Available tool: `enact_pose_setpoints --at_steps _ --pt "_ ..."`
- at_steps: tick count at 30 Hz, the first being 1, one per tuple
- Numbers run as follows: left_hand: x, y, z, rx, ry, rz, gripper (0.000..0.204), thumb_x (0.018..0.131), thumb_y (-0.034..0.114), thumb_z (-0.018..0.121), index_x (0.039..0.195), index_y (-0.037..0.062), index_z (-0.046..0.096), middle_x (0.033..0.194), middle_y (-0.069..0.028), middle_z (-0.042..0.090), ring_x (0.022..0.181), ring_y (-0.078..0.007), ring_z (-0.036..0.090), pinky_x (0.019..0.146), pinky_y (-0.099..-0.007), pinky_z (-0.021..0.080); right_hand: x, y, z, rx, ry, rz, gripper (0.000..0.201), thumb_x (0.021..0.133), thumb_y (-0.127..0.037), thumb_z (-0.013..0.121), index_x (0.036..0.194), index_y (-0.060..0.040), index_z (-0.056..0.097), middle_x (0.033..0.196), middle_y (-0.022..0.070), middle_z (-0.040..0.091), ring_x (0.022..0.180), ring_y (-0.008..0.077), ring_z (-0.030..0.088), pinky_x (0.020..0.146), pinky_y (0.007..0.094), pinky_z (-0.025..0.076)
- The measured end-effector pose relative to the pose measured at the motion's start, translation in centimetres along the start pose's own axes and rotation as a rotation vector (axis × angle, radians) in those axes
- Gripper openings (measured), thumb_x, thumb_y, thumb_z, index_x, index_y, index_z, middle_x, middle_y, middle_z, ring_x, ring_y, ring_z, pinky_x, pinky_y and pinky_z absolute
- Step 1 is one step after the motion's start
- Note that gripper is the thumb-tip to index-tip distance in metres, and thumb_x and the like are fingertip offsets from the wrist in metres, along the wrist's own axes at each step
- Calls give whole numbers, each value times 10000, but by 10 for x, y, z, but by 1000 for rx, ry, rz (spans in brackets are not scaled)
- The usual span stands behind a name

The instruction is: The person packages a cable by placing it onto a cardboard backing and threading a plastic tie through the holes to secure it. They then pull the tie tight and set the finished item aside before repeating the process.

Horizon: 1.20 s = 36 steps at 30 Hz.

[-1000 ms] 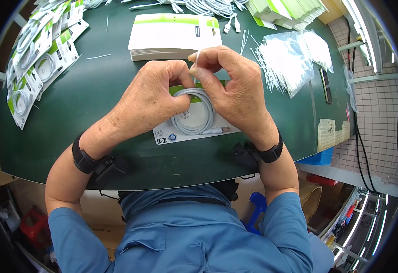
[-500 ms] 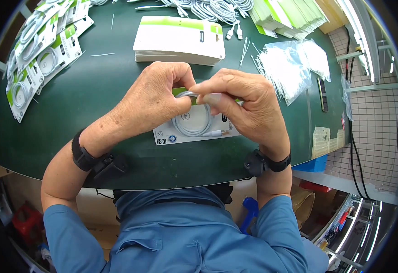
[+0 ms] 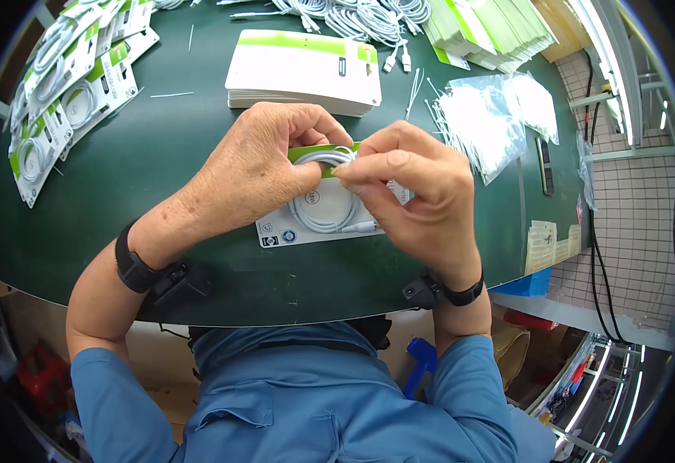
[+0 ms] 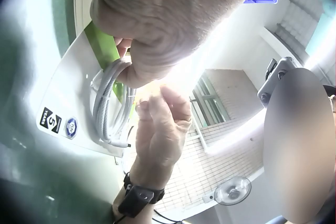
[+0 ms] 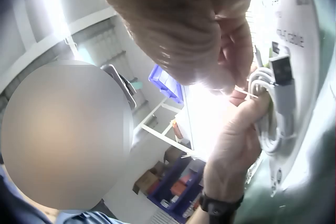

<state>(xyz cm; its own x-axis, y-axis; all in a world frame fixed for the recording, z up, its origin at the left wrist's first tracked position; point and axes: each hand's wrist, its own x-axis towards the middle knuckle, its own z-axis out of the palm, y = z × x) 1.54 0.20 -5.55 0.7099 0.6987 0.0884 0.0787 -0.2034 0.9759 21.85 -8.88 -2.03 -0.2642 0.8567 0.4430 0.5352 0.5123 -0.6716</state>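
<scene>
A white coiled USB cable (image 3: 323,227) lies on a white and green packaging card (image 3: 279,229) in front of the person. The left hand (image 3: 256,158) grips the coil and the card's upper edge, its thumb inside the loop. At the coil's upper right, the right hand (image 3: 422,189) pinches a thin white cable tie (image 5: 245,93) between thumb and forefinger. The right wrist view shows the cable's USB plug (image 5: 282,70) against the card. Fingers partly hide the upper part of the coil.
Behind the hands is a stack of cards (image 3: 299,69). Carded cables (image 3: 82,104) pile up at the left, and loose cables (image 3: 360,19) lie at the back. A plastic bag of cable ties (image 3: 484,116) and a phone (image 3: 545,166) are on the right of the green table (image 3: 221,270).
The right hand has come down from above the coil to its upper right side, still pinching the tie. The left hand keeps its hold on coil and card.
</scene>
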Motion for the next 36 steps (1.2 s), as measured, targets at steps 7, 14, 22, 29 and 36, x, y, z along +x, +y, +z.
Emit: enact_pose_setpoints --at_steps 7,14,22,29,36 --pt "-2 20 -14 -59 -21 -62 315 862 -86 625 1142 -41 762 1052 -78 775 1002 -110 719 886 -264 595 1 2 4 -209 153 -300 255 747 84 846 921 -94 792 918 43 744 782 189 636 658 295 492" --pt "-6 32 -18 -63 -40 -43 319 864 -87 613 1142 -43 763 1029 -85 776 989 -120 728 879 -270 603 -3 -4 6 -247 189 -333 264 729 45 881 913 -114 781 948 35 768 783 188 617 648 307 471" --pt "-7 32 -17 -8 -38 -30 322 851 -89 611 1129 -44 768 1022 -95 777 983 -128 735 878 -273 610 -3 -3 8 -270 180 -326 290 730 66 884 933 -113 780 945 37 769 778 188 619 645 299 480" --pt "-8 34 -16 -11 -37 -39 332 842 -84 612 1130 -46 771 1013 -98 778 963 -127 736 875 -274 611 -4 -1 10 -262 172 -308 306 729 79 883 942 -110 773 941 40 767 775 185 617 639 291 479" --pt "-8 27 -12 0 23 17 350 804 -15 593 1089 -32 796 908 -142 788 809 -152 718 755 -315 586 -1 1 15 -278 215 -340 273 649 26 846 886 -84 766 929 29 734 716 200 559 608 305 459"
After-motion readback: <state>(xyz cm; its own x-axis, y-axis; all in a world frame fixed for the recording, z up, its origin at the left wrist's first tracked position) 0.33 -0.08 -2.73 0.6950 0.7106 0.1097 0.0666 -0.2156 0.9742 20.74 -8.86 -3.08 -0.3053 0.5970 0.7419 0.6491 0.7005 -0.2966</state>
